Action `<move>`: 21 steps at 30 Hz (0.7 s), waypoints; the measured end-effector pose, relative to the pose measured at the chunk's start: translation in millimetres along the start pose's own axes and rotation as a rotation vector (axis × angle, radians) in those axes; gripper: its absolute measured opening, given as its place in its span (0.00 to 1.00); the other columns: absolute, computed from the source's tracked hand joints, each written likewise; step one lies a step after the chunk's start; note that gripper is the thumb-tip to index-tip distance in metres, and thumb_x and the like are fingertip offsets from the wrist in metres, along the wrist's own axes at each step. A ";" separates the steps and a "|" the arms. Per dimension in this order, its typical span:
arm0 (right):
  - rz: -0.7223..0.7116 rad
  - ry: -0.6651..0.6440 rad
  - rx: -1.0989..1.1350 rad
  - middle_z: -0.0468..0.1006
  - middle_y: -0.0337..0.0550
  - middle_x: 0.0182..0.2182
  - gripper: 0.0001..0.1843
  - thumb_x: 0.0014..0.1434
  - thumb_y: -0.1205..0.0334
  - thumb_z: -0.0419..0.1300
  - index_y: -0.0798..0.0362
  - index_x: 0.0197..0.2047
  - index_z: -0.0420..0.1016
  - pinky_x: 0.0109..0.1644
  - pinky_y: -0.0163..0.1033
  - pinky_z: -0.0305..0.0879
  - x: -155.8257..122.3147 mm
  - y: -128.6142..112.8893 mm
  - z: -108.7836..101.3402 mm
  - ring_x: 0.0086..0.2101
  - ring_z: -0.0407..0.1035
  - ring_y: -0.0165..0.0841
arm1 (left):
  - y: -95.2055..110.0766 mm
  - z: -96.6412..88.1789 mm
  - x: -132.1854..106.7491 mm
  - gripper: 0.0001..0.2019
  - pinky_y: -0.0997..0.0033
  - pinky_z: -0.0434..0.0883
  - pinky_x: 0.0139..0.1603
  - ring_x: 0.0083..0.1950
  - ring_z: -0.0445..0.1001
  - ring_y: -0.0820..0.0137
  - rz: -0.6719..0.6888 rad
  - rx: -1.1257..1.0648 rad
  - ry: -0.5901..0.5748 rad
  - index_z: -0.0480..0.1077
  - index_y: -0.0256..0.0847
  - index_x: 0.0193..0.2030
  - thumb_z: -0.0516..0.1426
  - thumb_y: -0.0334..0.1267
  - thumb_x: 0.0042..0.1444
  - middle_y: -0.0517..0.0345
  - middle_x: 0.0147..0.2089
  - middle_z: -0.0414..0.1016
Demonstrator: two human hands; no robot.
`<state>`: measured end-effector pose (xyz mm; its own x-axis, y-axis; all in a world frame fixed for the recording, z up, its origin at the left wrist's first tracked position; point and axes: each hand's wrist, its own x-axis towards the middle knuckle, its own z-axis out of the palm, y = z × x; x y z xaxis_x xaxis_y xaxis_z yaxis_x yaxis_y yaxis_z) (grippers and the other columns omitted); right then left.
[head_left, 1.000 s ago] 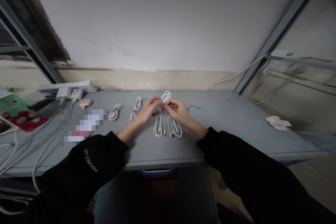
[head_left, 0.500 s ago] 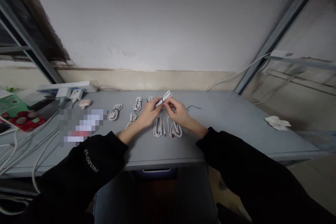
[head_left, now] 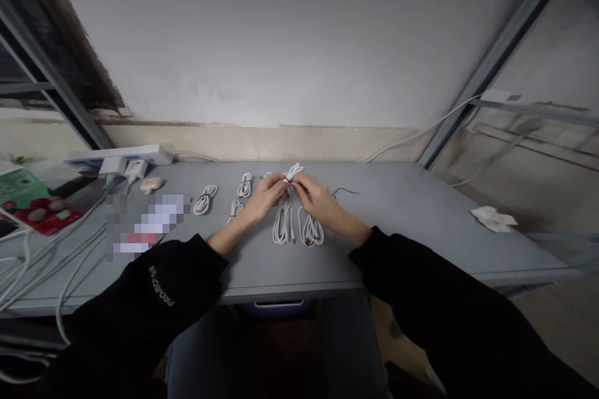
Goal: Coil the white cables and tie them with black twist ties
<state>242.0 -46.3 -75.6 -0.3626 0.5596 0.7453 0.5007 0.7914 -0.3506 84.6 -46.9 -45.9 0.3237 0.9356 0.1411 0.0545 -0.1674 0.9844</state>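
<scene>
Between both hands, above the grey table, is a coiled white cable point(head_left: 295, 169) with a thin black tie point(head_left: 288, 180) around its middle. My left hand point(head_left: 270, 194) is closed on the coil from the left, hiding its lower part. From the right, my right hand point(head_left: 312, 194) pinches at the tie with thumb and fingers; the tie's ends are too small to make out. Just below my hands lie two loosely coiled white cables, one on the left point(head_left: 282, 224) and one on the right point(head_left: 312, 230). A loose black tie point(head_left: 345, 191) rests right of my right hand.
Tied white cable bundles lie to the left, among them one near the paper point(head_left: 206, 199) and one farther back point(head_left: 244, 185). A power strip point(head_left: 154, 154) with chargers and trailing cords occupies the table's left. Crumpled tissue point(head_left: 493, 219) lies at the far right.
The held coil has tilted and sunk slightly, and my right fingers have moved a little left, closer to my left fingers at the tie. The cables on the table stay put.
</scene>
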 end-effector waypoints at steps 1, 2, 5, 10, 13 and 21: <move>0.010 -0.007 -0.003 0.68 0.40 0.30 0.10 0.68 0.63 0.45 0.49 0.35 0.62 0.38 0.39 0.62 -0.4 -0.3 -0.6 0.31 0.64 0.32 | -1.3 -0.5 0.2 0.07 0.78 0.51 0.20 0.20 0.55 0.79 0.018 0.005 -0.001 0.63 0.38 0.29 0.52 0.37 0.57 0.65 0.21 0.58; 0.019 -0.016 -0.004 0.68 0.40 0.30 0.10 0.68 0.62 0.45 0.49 0.35 0.62 0.37 0.39 0.62 -0.8 -0.5 -1.1 0.31 0.64 0.32 | -2.9 -1.0 0.6 0.10 0.78 0.52 0.21 0.20 0.55 0.79 0.036 0.010 -0.001 0.63 0.39 0.29 0.53 0.40 0.59 0.65 0.21 0.58; 0.054 -0.037 0.000 0.69 0.40 0.30 0.10 0.69 0.60 0.45 0.49 0.36 0.64 0.37 0.39 0.63 -2.5 -1.3 -1.8 0.30 0.65 0.32 | -8.9 -2.6 3.6 0.15 0.77 0.52 0.21 0.19 0.54 0.79 0.076 0.025 -0.006 0.62 0.39 0.28 0.53 0.47 0.60 0.65 0.20 0.57; 0.179 -0.005 0.077 0.73 0.38 0.29 0.08 0.68 0.56 0.48 0.49 0.42 0.65 0.36 0.39 0.63 -4.7 -1.5 3.2 0.29 0.68 0.31 | -13.8 -3.2 7.0 0.15 0.77 0.51 0.21 0.19 0.53 0.79 0.091 0.077 -0.009 0.63 0.39 0.30 0.53 0.48 0.61 0.66 0.21 0.58; 0.221 0.057 0.137 0.73 0.38 0.29 0.09 0.68 0.56 0.49 0.49 0.41 0.66 0.36 0.39 0.64 -5.2 -1.5 8.7 0.29 0.69 0.31 | -12.7 -2.3 6.4 0.14 0.77 0.52 0.23 0.20 0.53 0.79 0.115 0.102 0.017 0.63 0.38 0.29 0.53 0.45 0.62 0.66 0.21 0.59; 0.307 0.072 0.341 0.64 0.33 0.21 0.15 0.67 0.52 0.49 0.49 0.30 0.61 0.27 0.35 0.59 -5.7 -7.1 14.2 0.21 0.60 0.27 | -12.1 -0.1 5.3 0.13 0.75 0.53 0.23 0.21 0.52 0.78 0.123 0.095 0.020 0.63 0.39 0.28 0.53 0.43 0.62 0.66 0.21 0.57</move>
<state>229.3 -51.6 -85.5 -0.1759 0.7719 0.6110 0.2848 0.6340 -0.7190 85.6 -39.9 -57.0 0.3147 0.9121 0.2629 0.1047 -0.3086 0.9454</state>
